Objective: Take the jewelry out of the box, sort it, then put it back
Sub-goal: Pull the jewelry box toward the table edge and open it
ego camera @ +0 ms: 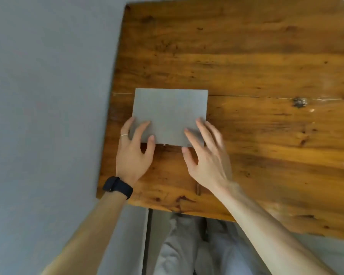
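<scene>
The grey box (170, 112) lies flat on the wooden surface (266, 66), at about 8 o'clock from the surface's centre and close to its left edge. Its lid is shut, so its contents cannot be seen. A small pale metal catch (164, 144) shows at the middle of the box's 6 o'clock edge. Your left hand (133, 153) rests on the box's 7 o'clock corner: the fingers are spread and nearly straight, the tips lie on the lid, and the thumb tip touches the near edge just left of the catch. That grip is wide and closes around nothing. A thin ring (124, 135) sits on one finger of this hand, and a black watch (117, 187) is strapped at the wrist. Your right hand (207, 157) covers the box's 5 o'clock corner; it is slightly blurred, but the fingers read as splayed and straight across the lid, with the thumb pointing toward the near edge. That grip is likewise wide and holds nothing. Both forearms enter from 6 o'clock. Below the near edge of the surface, light grey trousers (179, 245) are visible. A plain grey floor (48, 96) fills the view at 9 o'clock.
</scene>
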